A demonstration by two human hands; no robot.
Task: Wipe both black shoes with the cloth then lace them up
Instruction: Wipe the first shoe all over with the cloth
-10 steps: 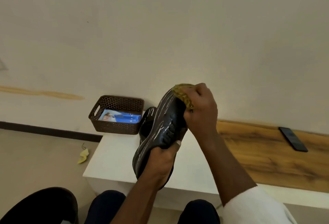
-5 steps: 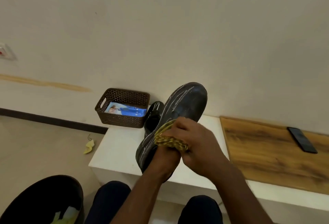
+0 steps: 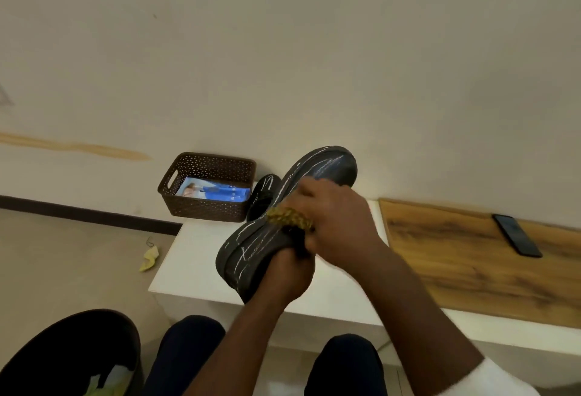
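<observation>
A pale wall (image 3: 314,50) fills the upper half of the view, with a dark skirting strip at its foot on the left and a beige floor (image 3: 63,254) below that. A low white counter (image 3: 195,257) stands against the wall; its right part carries a wooden panel (image 3: 471,260) that runs out of the frame at the right edge. Over the counter a person holds one black shoe (image 3: 283,207) tilted, toe up toward the wall and sole turned to the camera, its surface streaked with thin pale marks. The left hand (image 3: 289,273) grips the shoe from below near the heel, fingers wrapped out of sight behind it. The right hand (image 3: 333,222) is curled around a bunched yellow-brown cloth (image 3: 290,218) and presses it against the shoe's middle; most of the cloth is hidden in the fist, and the two hands touch or nearly touch each other there. The second black shoe (image 3: 262,191) stands on the counter behind the held one, largely covered by it, so its laces cannot be made out. Just left of it sits a brown perforated basket (image 3: 201,207) with a blue printed packet (image 3: 217,193) lying inside. A dark bin (image 3: 69,348) is cut off at the lower left corner, with pale scraps inside that are hard to identify. The person's dark-trousered knees are cropped by the bottom edge. A black phone (image 3: 517,235) lies on the wooden panel, well apart from the shoes. A small yellow scrap (image 3: 150,259) lies on the floor beside the counter.
</observation>
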